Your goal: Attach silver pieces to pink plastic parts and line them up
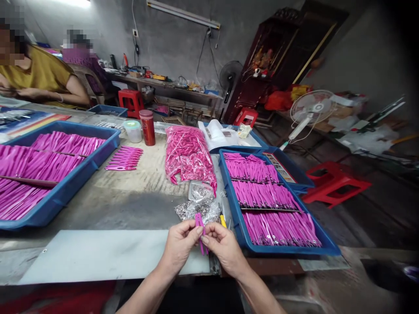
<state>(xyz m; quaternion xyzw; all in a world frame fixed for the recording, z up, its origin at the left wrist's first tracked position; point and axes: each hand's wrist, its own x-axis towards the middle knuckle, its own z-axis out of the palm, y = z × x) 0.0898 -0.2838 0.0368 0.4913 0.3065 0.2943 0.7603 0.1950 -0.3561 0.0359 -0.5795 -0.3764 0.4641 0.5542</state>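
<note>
A narrow magenta two-legged piece (198,219), with small holes near its top end, is held upright over the table's front edge. My left hand (180,245) pinches it between thumb and fingers from the left. From the other side my right hand (226,249) closes thumb and fingertips on its lower part. Just beyond my hands lies a clear plastic bag (209,208) of small metal parts, beside a pile of small shiny parts (182,212). A yellow-handled tool (223,220) lies close to my right fingers.
Blue trays of magenta pieces stand left (111,140) and right (244,237). Between them are a bulging bag (188,152) of pink pieces, a row of magenta pieces (124,158), a red canister (148,128) and a white board (108,253). A co-worker (49,76) sits far left.
</note>
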